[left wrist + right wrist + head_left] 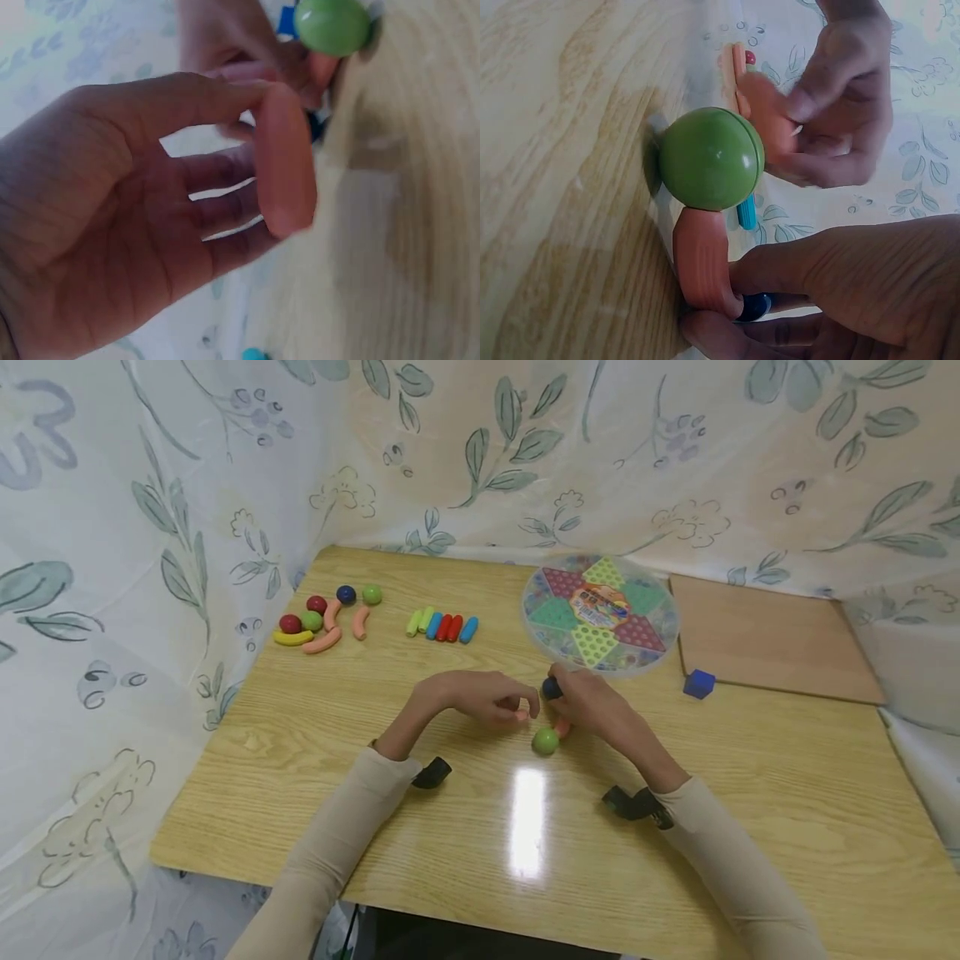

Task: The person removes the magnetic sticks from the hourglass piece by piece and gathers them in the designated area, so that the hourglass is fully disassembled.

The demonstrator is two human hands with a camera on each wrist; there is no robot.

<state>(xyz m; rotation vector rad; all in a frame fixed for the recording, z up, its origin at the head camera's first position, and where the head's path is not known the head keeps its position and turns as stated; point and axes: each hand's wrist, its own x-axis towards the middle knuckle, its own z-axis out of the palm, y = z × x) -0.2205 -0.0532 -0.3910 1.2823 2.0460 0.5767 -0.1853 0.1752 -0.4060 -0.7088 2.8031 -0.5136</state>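
My left hand (491,697) pinches a curved salmon-pink piece (285,161) between thumb and fingertips, above the table. Close by on the right, my right hand (592,697) grips a dark blue ball (552,687), which the fingers partly cover in the right wrist view. A second curved pink piece (701,259) runs from that ball to a glossy green ball (711,157), its ends right up against both. In the head view the green ball sits nearest me, just below the hands, and the right hand partly hides the second pink piece.
At the back left lie balls, a yellow curved piece (293,638) and several pink curved pieces (322,641). Short coloured sticks (442,627) form a row nearby. A round star-patterned game board (600,614) lies behind the hands, with a blue cube (699,684) and brown board (772,639) rightward.
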